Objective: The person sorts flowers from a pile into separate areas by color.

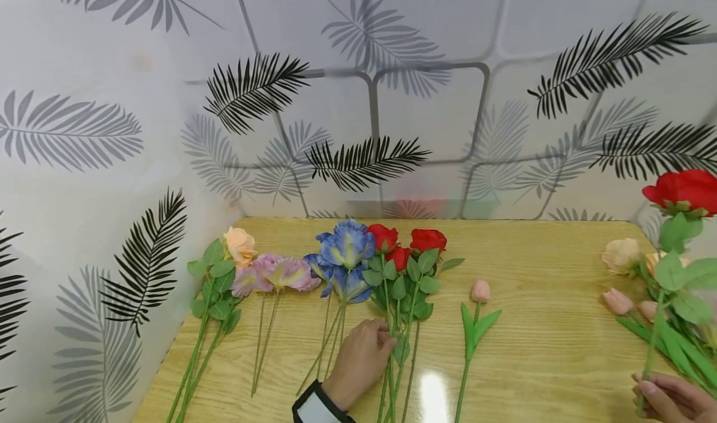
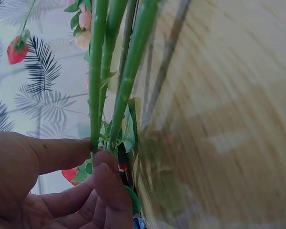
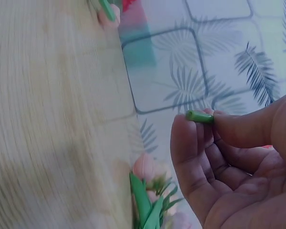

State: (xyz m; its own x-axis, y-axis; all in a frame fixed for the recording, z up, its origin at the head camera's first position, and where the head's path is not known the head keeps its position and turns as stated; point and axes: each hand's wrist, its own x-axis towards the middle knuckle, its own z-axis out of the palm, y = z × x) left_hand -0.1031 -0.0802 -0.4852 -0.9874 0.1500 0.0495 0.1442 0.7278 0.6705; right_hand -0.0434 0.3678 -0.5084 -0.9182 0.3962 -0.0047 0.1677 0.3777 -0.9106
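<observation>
A: Where is the left hand (image 1: 363, 357)?
B: At six o'clock in the head view, over the wooden table (image 1: 549, 274). A cuff (image 1: 319, 404) shows at its wrist.
A: And its fingers?
B: Thumb and fingertip pinch at the green stems of the red roses (image 1: 399, 286); how many stems are between them, I can't tell. The roses lie on the table, their blooms at one o'clock from that hand.
A: What else is around it?
B: Blue flowers (image 1: 347, 255) just short of twelve, touching the roses. Purple flowers (image 1: 280, 272) lie between ten and eleven, with peach roses (image 1: 239, 244) just beyond them. A pink tulip (image 1: 480, 291) lies alone at two o'clock.
A: The right hand (image 1: 674, 395)?
B: At four o'clock in the head view, well apart from the left. It pinches a single red rose (image 1: 674, 274) low on the stem; the right wrist view shows the stem's end poking out between thumb and fingers.
A: Which way does that rose point?
B: Its bloom is up toward twelve from the hand, in front of a mixed bunch (image 1: 620, 256) of pale roses and pink tulips.
</observation>
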